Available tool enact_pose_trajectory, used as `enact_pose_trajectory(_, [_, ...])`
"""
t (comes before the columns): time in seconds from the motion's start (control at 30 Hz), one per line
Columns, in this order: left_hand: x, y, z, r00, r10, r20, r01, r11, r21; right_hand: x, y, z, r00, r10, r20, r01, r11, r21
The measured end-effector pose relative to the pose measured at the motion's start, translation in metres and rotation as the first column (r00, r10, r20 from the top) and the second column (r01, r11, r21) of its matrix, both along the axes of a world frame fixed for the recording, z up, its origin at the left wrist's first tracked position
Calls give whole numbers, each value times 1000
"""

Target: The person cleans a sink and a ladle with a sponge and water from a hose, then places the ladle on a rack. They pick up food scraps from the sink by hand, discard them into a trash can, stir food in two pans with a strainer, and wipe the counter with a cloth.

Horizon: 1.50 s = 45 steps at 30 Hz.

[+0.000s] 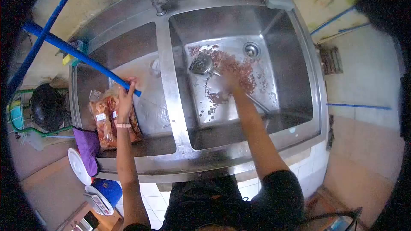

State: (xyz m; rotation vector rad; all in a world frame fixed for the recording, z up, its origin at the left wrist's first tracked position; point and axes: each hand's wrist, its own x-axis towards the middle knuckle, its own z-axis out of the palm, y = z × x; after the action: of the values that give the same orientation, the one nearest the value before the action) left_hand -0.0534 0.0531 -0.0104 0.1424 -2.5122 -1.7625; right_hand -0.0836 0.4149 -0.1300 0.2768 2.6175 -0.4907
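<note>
My left hand [124,98] is closed round a blue hose [92,60] near its cut end, over the left basin. Under that wrist lie clear plastic packs of reddish meat [102,122] with white labels. My right hand [230,80] reaches into the right basin and is smeared by motion, so its fingers do not show clearly. It is over a metal ladle [201,63], whose long handle [258,104] runs out toward the lower right. Reddish-brown bits [242,70] are scattered over the basin floor around the hand and ladle.
A steel divider [170,77] separates the two basins. The drain [251,50] sits at the right basin's back. A tap [159,6] stands behind the divider. Left of the sink are a dark wok [46,107], a purple cloth [87,147] and a white scale [99,201].
</note>
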Motion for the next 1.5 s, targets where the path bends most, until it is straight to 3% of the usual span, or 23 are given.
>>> enact_pose_trajectory(0.03, [-11, -2, 7, 995, -103, 0, 103, 992, 69, -2, -5, 21, 999, 27, 21, -24, 991, -128])
enact_pose_trajectory(0.07, [-12, 12, 26, 997, -67, 28, 59, 975, 214, 3, -8, 21, 908, 397, -132, -397, 917, 32])
enact_pose_trajectory(0.1, [-14, 26, 35, 996, -80, 27, 73, 974, 215, 3, -5, 22, 913, 385, -133, -384, 923, 34])
enact_pose_trajectory(0.17, [-19, 48, 52, 996, -10, 88, -16, 954, 298, 1, -1, 27, 985, 161, -65, -166, 759, -629])
enact_pose_trajectory(0.23, [-25, 71, 64, 994, -11, 110, -17, 968, 251, 24, -23, 80, 957, 96, 273, 188, 510, -840])
enact_pose_trajectory(0.27, [-30, 80, 64, 993, -51, 104, 22, 965, 261, 31, -36, 94, 882, 83, 464, 423, 294, -857])
enact_pose_trajectory(0.33, [-36, 99, 58, 992, -109, 63, 87, 956, 281, 42, -59, 102, 900, 68, 431, 435, -91, -896])
enact_pose_trajectory(0.37, [-33, 108, 49, 986, -128, 106, 85, 937, 339, 38, -72, 105, 910, 54, 412, 415, -91, -905])
enact_pose_trajectory(0.43, [-29, 126, 34, 979, -149, 138, 82, 913, 401, 30, -91, 97, 866, -133, 483, 398, -403, -824])
enact_pose_trajectory(0.63, [-8, 137, 2, 946, -232, 226, 225, 973, 54, 9, -104, 53, 737, -227, 636, 513, -424, -746])
enact_pose_trajectory(0.8, [-6, 99, 17, 840, -540, 60, 540, 817, -201, 38, -113, 61, 708, -492, 506, 390, -325, -862])
enact_pose_trajectory(0.87, [-1, 66, 10, 853, -520, 42, 501, 795, -342, 76, -141, 120, 558, -730, 394, 464, -118, -878])
enact_pose_trajectory(0.9, [8, 51, 24, 871, -489, 45, 476, 819, -321, 87, -159, 107, 573, -818, -39, 283, 243, -928])
enact_pose_trajectory(0.93, [12, 33, 26, 885, -453, 105, 463, 836, -294, 93, -176, 94, 485, -739, -468, 112, 583, -805])
enact_pose_trajectory(0.97, [16, 15, 26, 889, -425, 171, 457, 849, -265, 108, -200, 133, 591, -581, -559, 11, 699, -715])
enact_pose_trajectory(1.03, [28, -21, 33, 895, -375, 239, 434, 858, -277, 105, -263, 166, 530, -328, -782, -432, 690, -581])
enact_pose_trajectory(1.1, [31, -56, -14, 884, -367, -289, 402, 913, 69, 77, -332, 225, 512, -39, -858, -626, 667, -403])
enact_pose_trajectory(1.17, [31, -79, -51, 864, -449, -229, 431, 894, -124, 19, -406, 252, 538, 74, -839, -703, 589, -399])
enact_pose_trajectory(1.23, [23, -114, -42, 843, -520, -139, 463, 832, -306, -54, -483, 255, 378, 110, -919, -744, 627, -231])
enact_pose_trajectory(1.3, [26, -156, 16, 725, -587, 360, 687, 655, -315, -109, -549, 261, 363, 235, -902, -716, 689, -108])
enact_pose_trajectory(1.33, [20, -173, -20, 743, -652, 152, 666, 694, -274, -145, -580, 251, 360, 365, -858, -739, 674, -24])
enact_pose_trajectory(1.4, [28, -219, 34, 863, -457, -216, 448, 889, -89, -205, -622, 219, 399, 603, -691, -781, 618, 89])
enact_pose_trajectory(1.5, [28, -261, 61, 931, -366, 13, 366, 930, -13, -255, -648, 200, 369, 763, -530, -812, 542, 215])
